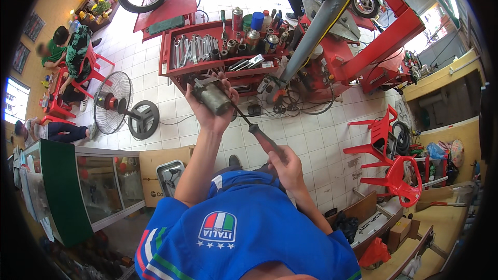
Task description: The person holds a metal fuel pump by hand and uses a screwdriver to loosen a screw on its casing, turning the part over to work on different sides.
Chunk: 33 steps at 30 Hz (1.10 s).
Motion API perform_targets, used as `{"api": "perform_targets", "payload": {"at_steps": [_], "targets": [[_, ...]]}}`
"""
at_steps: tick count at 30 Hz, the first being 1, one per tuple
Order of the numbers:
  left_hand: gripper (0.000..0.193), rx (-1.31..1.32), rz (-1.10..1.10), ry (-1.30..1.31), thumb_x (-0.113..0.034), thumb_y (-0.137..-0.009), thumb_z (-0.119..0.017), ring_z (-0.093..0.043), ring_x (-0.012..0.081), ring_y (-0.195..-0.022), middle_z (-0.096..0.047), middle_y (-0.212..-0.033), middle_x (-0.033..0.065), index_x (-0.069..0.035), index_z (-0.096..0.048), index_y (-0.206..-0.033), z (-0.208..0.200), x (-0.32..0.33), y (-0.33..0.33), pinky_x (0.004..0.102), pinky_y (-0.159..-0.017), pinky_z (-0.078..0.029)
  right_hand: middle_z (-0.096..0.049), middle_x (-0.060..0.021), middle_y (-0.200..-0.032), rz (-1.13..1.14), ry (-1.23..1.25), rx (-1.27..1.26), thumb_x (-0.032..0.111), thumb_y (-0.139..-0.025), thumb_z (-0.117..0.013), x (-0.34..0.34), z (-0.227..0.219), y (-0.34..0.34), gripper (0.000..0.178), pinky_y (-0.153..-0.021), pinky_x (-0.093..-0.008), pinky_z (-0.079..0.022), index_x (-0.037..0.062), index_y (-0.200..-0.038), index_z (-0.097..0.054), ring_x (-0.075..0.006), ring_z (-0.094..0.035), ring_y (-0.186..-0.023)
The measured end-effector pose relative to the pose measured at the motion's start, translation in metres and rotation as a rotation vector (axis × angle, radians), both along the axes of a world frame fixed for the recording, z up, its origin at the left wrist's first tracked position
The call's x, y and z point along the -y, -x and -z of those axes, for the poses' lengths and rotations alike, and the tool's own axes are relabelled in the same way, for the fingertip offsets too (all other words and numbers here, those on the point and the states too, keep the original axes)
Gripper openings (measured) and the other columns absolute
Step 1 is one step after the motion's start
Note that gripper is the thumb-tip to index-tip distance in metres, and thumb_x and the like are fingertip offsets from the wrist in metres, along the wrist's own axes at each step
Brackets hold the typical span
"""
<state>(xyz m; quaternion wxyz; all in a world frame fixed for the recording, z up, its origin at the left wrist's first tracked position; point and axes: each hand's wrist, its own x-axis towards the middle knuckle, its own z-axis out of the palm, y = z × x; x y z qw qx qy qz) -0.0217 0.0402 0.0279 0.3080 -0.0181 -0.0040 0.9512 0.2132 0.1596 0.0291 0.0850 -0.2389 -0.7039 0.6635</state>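
My left hand (211, 118) is raised in front of my chest, its fingers wrapped round a grey cylindrical metal motor (213, 99). In my right hand (288, 170), lower and to the right, is a screwdriver (263, 139) with a red and black handle. Its dark shaft slants up to the left, and the tip reaches the motor's right side by my left fingers. Whether the tip touches the motor or sits in a screw I cannot tell. Just beyond the motor stands a red tool cart (165, 57) holding a row of wrenches (194, 49).
Spray cans (253, 38) and sockets crowd the cart's right side. Cables (290, 101) lie on the tiled floor (311, 145) near a red lift (384, 31). A standing fan (113, 102) and a glass cabinet (106, 186) are at left, red chairs (391, 176) at right. Other people sit farther off.
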Motion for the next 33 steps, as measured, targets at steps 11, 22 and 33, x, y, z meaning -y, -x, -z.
{"api": "perform_targets", "payload": {"at_steps": [11,22,33], "targets": [[0.071,0.031,0.054,-0.036,-0.058,-0.082,-0.065,-0.062,0.0191,-0.102,-0.061,-0.122,0.0043,-0.006,-0.051,-0.129,0.009,-0.003,-0.001,0.0389,-0.093,-0.049,-0.071,-0.0156,-0.084,-0.085,-0.405,-0.016,0.015,-0.086,-0.077,0.006,-0.018,-0.004,0.044,-0.066,-0.031,-0.056,-0.0007,-0.12,-0.053,-0.0228,-0.073,-0.074],[0.069,0.006,0.067,-0.042,-0.053,-0.082,-0.066,-0.062,0.018,-0.099,-0.06,-0.123,0.0033,-0.008,-0.048,-0.13,0.012,-0.002,-0.004,0.0375,-0.092,-0.049,-0.07,-0.0171,-0.08,-0.064,-0.316,0.053,0.023,-0.09,-0.073,0.011,-0.014,-0.005,0.041,-0.061,-0.0332,-0.054,-0.0013,-0.116,-0.052,-0.026,-0.071,-0.069],[0.068,-0.017,0.046,0.125,-0.062,-0.086,-0.058,-0.061,0.0233,-0.115,-0.061,-0.126,0.0076,-0.008,-0.053,-0.127,0.0,-0.005,-0.01,0.046,-0.104,-0.044,-0.071,-0.0167,-0.084,-0.101,-0.39,0.088,0.033,-0.093,-0.068,0.014,-0.014,0.004,0.043,-0.061,-0.0318,-0.053,-0.0022,-0.115,-0.058,-0.0212,-0.07,-0.07]]}}
